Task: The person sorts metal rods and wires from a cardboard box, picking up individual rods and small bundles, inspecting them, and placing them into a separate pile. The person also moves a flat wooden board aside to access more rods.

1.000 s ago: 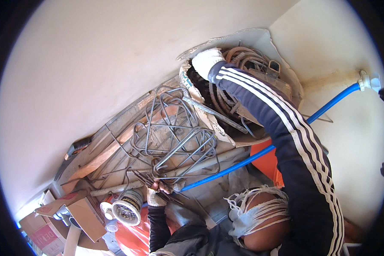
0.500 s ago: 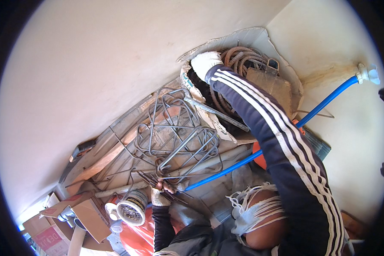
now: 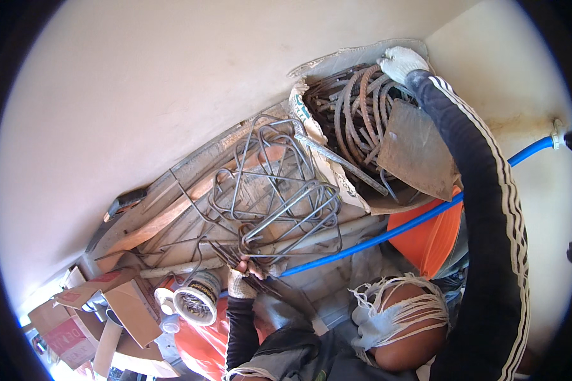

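My left hand (image 3: 242,282), in a white glove with bare fingertips, is closed around a bundle of thin dark metal rods (image 3: 270,287). Bent steel rod frames (image 3: 279,203) lie tangled just beyond it. My right hand (image 3: 403,64), also gloved, reaches to the far rim of a torn cardboard box (image 3: 329,168). Its fingers are curled down, and whatever they grip is hidden beneath them. Coils of ribbed rebar (image 3: 367,105) and many short dark bars fill the box. A flat rusty metal plate (image 3: 421,149) leans inside, beside my right sleeve.
A blue pipe (image 3: 375,241) crosses from the right wall toward my left hand. Below the box sits an orange bucket (image 3: 429,235). At left are a white tub of small metal pieces (image 3: 196,301) and open cardboard boxes (image 3: 130,314). A wooden plank (image 3: 152,232) lies near the wall.
My right hand has moved right along the far side of the box, uncovering the coils and bars. My view has shifted slightly. The left hand keeps its hold on the rods.
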The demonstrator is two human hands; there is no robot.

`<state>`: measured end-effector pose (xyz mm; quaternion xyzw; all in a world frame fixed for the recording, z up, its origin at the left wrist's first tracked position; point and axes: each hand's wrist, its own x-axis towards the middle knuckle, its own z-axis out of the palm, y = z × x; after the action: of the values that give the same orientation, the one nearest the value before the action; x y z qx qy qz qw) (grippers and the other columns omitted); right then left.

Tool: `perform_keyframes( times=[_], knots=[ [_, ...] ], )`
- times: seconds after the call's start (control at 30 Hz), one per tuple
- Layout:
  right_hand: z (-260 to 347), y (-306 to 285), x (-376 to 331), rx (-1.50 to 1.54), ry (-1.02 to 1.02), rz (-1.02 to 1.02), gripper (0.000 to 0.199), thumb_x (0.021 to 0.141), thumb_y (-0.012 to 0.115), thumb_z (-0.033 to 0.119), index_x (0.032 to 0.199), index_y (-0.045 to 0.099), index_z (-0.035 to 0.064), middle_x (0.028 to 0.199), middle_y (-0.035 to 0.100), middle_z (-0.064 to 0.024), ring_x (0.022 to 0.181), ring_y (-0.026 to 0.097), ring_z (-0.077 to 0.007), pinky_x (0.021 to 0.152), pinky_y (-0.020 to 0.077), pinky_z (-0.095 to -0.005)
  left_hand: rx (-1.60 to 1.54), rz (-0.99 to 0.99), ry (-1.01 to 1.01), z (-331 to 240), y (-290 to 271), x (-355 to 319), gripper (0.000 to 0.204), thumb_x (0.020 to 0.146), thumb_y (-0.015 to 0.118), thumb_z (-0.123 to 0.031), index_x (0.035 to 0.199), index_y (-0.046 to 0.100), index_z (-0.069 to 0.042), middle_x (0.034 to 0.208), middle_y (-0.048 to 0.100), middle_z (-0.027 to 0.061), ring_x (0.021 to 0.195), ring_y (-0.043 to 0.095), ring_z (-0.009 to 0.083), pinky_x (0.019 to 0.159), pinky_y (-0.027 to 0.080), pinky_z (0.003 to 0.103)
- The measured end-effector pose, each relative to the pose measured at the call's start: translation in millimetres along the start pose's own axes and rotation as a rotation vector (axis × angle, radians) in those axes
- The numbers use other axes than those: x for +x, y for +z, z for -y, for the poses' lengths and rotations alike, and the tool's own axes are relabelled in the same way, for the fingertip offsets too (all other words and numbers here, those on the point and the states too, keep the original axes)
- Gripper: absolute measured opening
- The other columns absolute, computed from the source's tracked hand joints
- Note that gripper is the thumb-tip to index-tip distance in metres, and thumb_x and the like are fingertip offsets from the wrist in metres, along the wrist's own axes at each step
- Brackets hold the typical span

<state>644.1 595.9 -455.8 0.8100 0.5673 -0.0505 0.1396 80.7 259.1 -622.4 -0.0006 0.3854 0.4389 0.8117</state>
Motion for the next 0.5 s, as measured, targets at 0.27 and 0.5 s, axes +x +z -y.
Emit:
perform_keyframes(
  times=[0.27,0.5],
  knots=[
    [-21.6,15.9,10.4,0.130,0.087,-0.235,0.044,0.092,0.051,0.034,0.128,0.062,0.0108,0.125,0.065,-0.0182,0.119,0.060,-0.0351,0.104,0.0456,-0.0441,-0.026,0.027,0.000,0.1,14.1,-9.9,0.023,0.096,0.062,-0.025,0.115,0.060,-0.012,0.079,0.062,0.0060,0.068,0.061,0.0258,0.066,0.049,0.044],
    [-56.0,-42.0,-23.7,0.960,-0.078,-0.530,0.026,0.095,0.061,0.026,0.108,0.066,0.0043,0.092,0.068,-0.0055,0.084,0.066,-0.0180,0.082,0.0541,-0.0316,0.036,0.153,0.032,-10.5,47.4,-19.1,0.028,0.093,0.066,-0.020,0.117,0.061,-0.007,0.083,0.064,0.0111,0.071,0.062,0.0280,0.066,0.051,0.044]
  ],
)
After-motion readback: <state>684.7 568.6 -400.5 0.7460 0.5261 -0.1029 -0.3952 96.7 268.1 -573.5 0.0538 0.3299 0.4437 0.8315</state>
